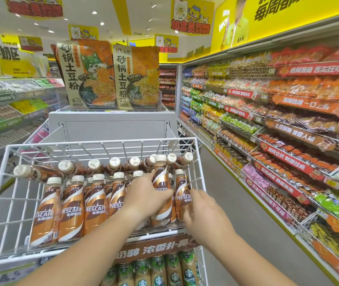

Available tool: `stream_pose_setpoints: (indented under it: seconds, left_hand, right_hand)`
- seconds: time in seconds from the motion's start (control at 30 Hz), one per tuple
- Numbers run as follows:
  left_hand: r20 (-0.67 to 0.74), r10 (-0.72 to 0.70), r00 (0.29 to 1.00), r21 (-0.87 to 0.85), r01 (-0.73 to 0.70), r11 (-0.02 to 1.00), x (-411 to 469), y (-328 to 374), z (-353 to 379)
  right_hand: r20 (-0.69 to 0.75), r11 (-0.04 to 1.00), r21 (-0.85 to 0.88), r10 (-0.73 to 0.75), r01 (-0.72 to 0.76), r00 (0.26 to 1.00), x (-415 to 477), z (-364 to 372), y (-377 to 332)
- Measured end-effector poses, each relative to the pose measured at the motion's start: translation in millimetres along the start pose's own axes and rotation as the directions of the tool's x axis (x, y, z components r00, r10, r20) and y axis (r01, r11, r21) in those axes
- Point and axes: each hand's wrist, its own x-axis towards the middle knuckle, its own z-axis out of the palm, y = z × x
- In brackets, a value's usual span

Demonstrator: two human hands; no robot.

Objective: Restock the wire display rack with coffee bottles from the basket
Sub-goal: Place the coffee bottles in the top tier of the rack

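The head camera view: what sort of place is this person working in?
Almost certainly a supermarket or convenience store aisle. Long shelves of packaged snacks with price strips line the right, promotional banners hang overhead, and a white wire rack holds rows of coffee bottles.

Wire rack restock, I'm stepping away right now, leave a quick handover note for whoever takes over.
Left hand: wrapped around an upright coffee bottle, held a little higher than its neighbours near the right end of the front row.
Right hand: resting against the rightmost front-row bottle, steadying it; not clearly gripping.
Wire rack: front row of upright bottles runs nearly full width; a back row lies on its side, caps toward the camera.
Lower tier: green-labelled bottles already stocked.
Basket: not in view.
Left to do: seat the held bottle, then check the basket for more stock.
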Motion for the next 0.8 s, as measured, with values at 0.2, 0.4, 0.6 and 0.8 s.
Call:
stream_pose_setpoints:
  seconds: [0.2,0.4,0.6,0.8]
  left_hand:
    - [-0.003,0.001,1.000,0.058,-0.001,0.998,4.1,23.1,11.3]
    - [-0.049,-0.007,0.999,0.215,0.017,0.976,8.8,28.6,39.6]
    - [-0.048,-0.010,0.999,0.470,0.031,0.882,10.5,32.1,56.2]
    - [-0.032,-0.070,0.997,0.589,0.075,0.805,16.7,27.6,60.4]
  right_hand:
    - [0.030,0.895,-0.426,-0.129,0.130,0.991,-23.5,-16.8,16.2]
    - [0.018,0.866,-0.486,-0.127,0.120,0.992,-49.0,-41.3,31.1]
    - [0.012,0.866,-0.489,-0.108,0.100,0.994,-65.8,-58.9,54.7]
    - [-0.094,0.862,-0.499,-0.154,0.087,0.984,-67.9,-58.3,70.1]
